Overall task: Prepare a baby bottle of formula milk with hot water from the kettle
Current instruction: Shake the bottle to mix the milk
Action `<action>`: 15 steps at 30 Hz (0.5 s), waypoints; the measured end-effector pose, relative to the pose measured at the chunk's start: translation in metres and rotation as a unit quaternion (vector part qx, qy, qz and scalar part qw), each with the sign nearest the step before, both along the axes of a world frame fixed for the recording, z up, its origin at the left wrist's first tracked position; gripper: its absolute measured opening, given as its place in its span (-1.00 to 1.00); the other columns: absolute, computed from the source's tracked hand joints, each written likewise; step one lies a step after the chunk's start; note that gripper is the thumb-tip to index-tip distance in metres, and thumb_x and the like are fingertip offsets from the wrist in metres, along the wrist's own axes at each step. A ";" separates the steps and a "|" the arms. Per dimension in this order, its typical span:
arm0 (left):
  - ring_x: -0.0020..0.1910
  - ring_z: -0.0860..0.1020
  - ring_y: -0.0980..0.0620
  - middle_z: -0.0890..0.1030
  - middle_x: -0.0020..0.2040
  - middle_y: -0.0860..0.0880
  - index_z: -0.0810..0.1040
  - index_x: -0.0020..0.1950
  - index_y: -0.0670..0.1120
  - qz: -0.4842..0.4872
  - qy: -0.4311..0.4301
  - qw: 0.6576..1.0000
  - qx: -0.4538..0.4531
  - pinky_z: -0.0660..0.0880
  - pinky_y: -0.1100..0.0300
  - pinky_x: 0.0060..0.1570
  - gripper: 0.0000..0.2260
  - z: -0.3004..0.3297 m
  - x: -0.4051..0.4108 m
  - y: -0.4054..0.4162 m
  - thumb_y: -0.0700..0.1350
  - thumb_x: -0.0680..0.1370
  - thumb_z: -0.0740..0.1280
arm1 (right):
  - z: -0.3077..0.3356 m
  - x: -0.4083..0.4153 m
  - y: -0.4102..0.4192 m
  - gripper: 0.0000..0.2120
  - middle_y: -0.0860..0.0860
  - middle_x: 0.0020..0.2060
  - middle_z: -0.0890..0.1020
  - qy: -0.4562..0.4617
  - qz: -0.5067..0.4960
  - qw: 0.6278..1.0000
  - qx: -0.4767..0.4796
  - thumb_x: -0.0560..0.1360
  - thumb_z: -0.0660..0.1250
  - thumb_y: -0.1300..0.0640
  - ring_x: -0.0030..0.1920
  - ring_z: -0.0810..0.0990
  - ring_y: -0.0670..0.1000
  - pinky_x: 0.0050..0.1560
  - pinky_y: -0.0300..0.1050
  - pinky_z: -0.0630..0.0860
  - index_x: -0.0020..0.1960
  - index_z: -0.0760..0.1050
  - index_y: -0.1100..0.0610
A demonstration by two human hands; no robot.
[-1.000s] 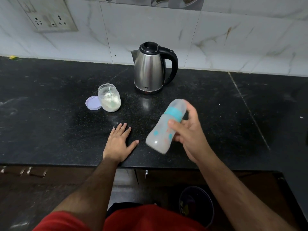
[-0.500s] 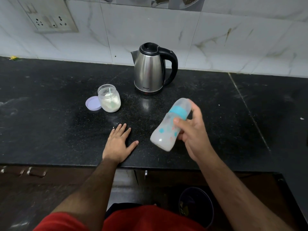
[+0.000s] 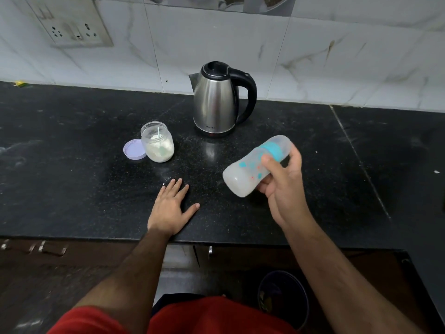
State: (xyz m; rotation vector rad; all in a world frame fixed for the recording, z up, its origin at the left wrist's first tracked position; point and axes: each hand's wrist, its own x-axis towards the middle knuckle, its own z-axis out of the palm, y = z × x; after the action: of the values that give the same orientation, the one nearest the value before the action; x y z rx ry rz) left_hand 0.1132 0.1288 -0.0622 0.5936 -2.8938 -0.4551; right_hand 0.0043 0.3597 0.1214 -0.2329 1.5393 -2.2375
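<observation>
My right hand (image 3: pixel 283 186) grips a baby bottle (image 3: pixel 245 175) with a teal collar and clear cap, held tilted above the black counter (image 3: pixel 72 189), base toward the lower left, milky liquid inside. Flat on the counter near its front edge rests my left hand (image 3: pixel 169 208), fingers spread, holding nothing. A steel kettle (image 3: pixel 215 102) with a black handle stands at the back by the wall. Left of it an open jar of white formula powder (image 3: pixel 159 143) holds a scoop, and its lilac lid (image 3: pixel 134 149) lies beside it.
A tiled wall with a socket plate (image 3: pixel 72 27) rises behind the counter. A seam (image 3: pixel 356 155) crosses the counter on the right. Below the front edge are dark cabinets and a dark bin (image 3: pixel 284 297) on the floor. Powder specks dot the counter near my left fingertips.
My right hand has swung the bottle to the right and flatter, its base lifting from near my left thumb. The left hand has stayed put.
</observation>
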 end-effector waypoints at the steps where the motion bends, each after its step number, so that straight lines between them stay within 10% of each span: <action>1: 0.60 0.10 -0.02 0.24 0.58 -0.07 0.36 0.52 -0.05 0.000 0.001 1.000 0.000 -0.02 0.00 0.57 -0.32 0.000 0.000 0.000 0.35 0.54 0.15 | -0.001 0.001 0.000 -0.30 -0.04 0.00 0.69 0.002 0.022 1.000 0.010 0.42 0.42 0.13 0.05 0.70 0.06 -0.07 0.05 0.64 0.48 0.22 -0.08; 15: 0.60 0.08 -0.01 0.23 0.59 -0.07 0.34 0.53 -0.05 0.002 -0.008 1.000 0.002 0.00 -0.02 0.57 -0.24 0.001 0.000 0.000 0.40 0.49 0.01 | -0.007 0.016 -0.001 -0.30 -0.03 -0.03 0.71 0.001 0.139 0.989 0.044 0.42 0.43 0.15 0.02 0.70 0.08 -0.09 0.07 0.64 0.48 0.23 -0.09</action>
State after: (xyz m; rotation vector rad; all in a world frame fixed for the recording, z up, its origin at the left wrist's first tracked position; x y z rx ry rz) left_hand 0.1136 0.1287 -0.0608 0.6072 -2.9064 -0.4588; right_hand 0.0201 0.3592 0.1144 -0.3977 1.5001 -1.9489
